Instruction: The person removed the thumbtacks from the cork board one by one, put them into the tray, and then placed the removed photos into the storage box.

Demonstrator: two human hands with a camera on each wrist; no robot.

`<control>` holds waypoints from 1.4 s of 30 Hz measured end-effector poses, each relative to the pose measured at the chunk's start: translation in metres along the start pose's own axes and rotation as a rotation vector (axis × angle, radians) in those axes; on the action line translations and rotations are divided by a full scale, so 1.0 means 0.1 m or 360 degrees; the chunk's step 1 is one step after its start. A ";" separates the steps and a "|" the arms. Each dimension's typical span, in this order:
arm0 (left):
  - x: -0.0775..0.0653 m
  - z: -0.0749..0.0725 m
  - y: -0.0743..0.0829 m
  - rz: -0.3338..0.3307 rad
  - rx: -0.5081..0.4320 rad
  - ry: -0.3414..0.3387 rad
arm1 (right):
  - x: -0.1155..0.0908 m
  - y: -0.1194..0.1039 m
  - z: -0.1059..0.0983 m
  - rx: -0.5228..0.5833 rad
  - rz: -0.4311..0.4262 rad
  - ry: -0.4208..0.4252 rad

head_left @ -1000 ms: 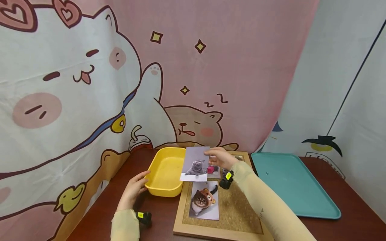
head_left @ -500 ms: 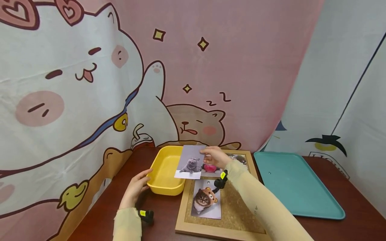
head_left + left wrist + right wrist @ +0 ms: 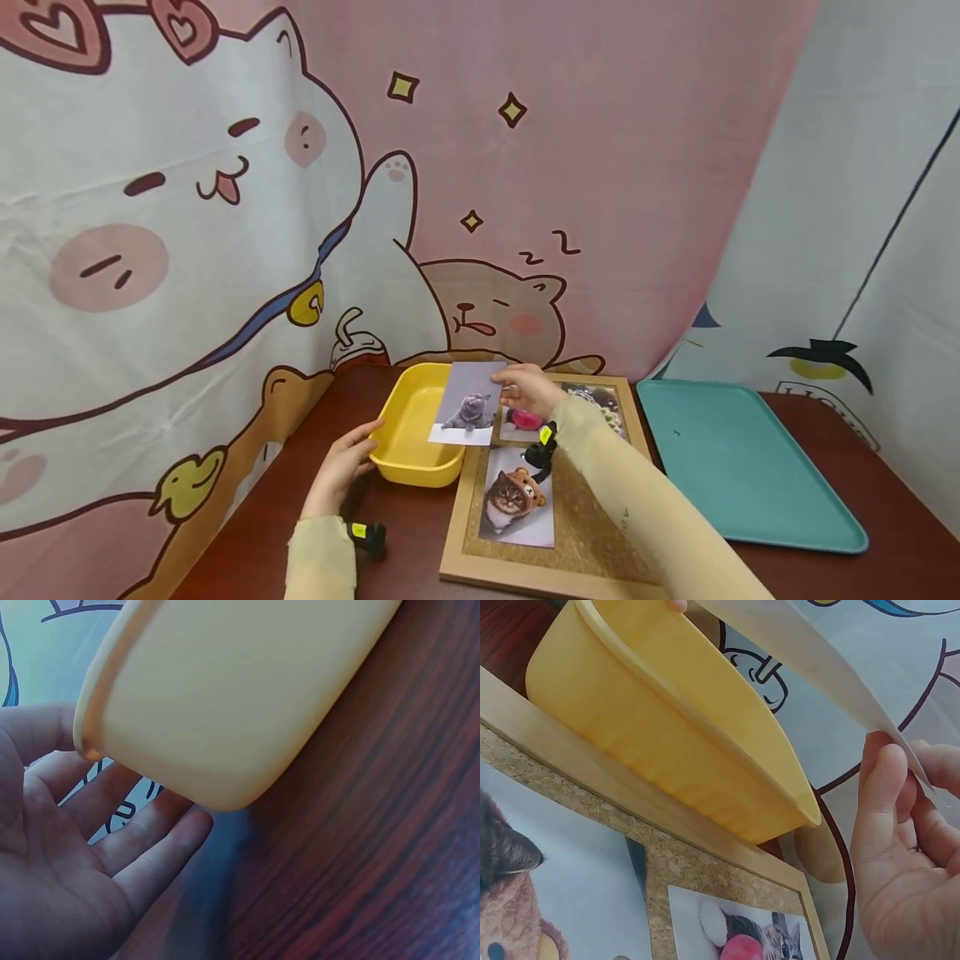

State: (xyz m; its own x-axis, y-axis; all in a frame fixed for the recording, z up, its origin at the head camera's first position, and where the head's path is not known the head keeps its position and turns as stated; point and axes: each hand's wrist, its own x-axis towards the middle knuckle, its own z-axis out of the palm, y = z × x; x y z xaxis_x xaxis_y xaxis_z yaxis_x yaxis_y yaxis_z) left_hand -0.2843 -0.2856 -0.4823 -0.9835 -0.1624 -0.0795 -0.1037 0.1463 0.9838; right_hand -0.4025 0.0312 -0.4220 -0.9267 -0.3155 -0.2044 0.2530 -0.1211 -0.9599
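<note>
In the head view, my right hand [image 3: 528, 390] pinches a photo card [image 3: 467, 408] of a grey cat by its upper right edge. The card overlaps the right side of a yellow plastic bin [image 3: 408, 475]; the right wrist view catches it edge-on between thumb and fingers. My left hand [image 3: 341, 467] holds the bin's near left corner. One digit reaches over the rim while the other fingers [image 3: 161, 855] lie along the outside. On a wood-framed cork board [image 3: 600, 517] lies a photo of a cat in a bear hood [image 3: 517, 500], below another with a pink object [image 3: 522, 421].
A teal tray [image 3: 757, 467] lies right of the board on the dark wood table [image 3: 408, 550]. One more photo [image 3: 600, 404] sits at the board's upper right. A cartoon-printed cloth [image 3: 615, 167] hangs behind.
The right hand has moved left with the grey cat photo, uncovering more of the board's photos behind it. The left hand keeps its place on the bin; the view has shifted slightly.
</note>
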 end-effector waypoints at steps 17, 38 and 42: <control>0.01 0.00 -0.02 0.0015 -0.0020 0.0024 | 0.05 0.09 0.13 0.0008 -0.0024 -0.0043; 0.01 0.01 -0.03 0.0044 -0.0061 0.0018 | 0.13 0.21 0.30 0.0029 -0.0007 0.0017; 0.02 0.02 -0.03 0.0046 -0.0061 0.0028 | 0.13 0.22 0.36 0.0002 -0.0013 0.0015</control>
State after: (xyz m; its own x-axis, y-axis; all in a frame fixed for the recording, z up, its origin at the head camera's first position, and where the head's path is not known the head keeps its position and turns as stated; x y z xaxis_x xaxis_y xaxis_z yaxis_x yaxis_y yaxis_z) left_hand -0.2866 -0.2849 -0.4860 -0.9832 -0.1758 -0.0484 -0.0691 0.1136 0.9911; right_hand -0.3987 -0.0090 -0.4384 -0.9312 -0.3058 -0.1982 0.2456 -0.1249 -0.9613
